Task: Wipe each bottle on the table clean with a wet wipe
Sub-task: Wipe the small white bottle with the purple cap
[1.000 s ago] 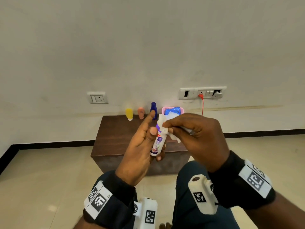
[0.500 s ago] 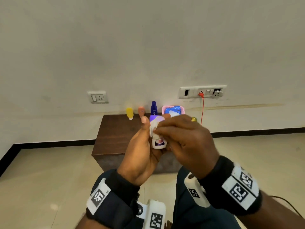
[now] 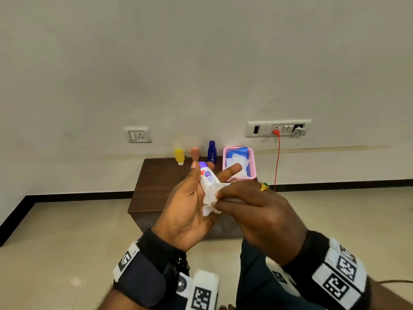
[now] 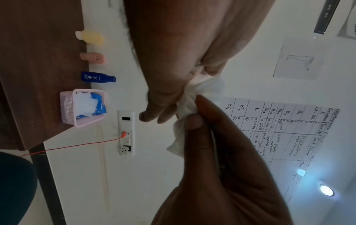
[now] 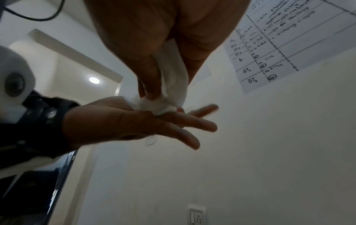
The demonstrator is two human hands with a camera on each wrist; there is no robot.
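Observation:
My left hand [image 3: 195, 179] holds a small white bottle [image 3: 209, 179] with a purple cap upright between its thumb and fingers, above the near edge of the brown table [image 3: 161, 182]. My right hand [image 3: 223, 198] pinches a crumpled white wet wipe [image 3: 211, 201] against the bottle's lower end. The wipe [image 4: 183, 106] bunches between both hands in the left wrist view, and the wipe [image 5: 173, 85] trails from my right fingers in the right wrist view. A yellow bottle [image 3: 179, 156], a peach bottle [image 3: 195, 153] and a dark blue bottle [image 3: 212, 152] stand along the table's far edge.
A pink basket [image 3: 253, 166] with a blue wipe pack [image 3: 240, 157] sits at the table's back right corner. A red cable [image 3: 277, 159] hangs from the wall socket beside it. My knee [image 3: 252, 276] is below my hands. Tiled floor surrounds the table.
My right hand has slid the wipe from the bottle's cap end down to its base, uncovering the purple cap and label. My left hand has turned the bottle more upright.

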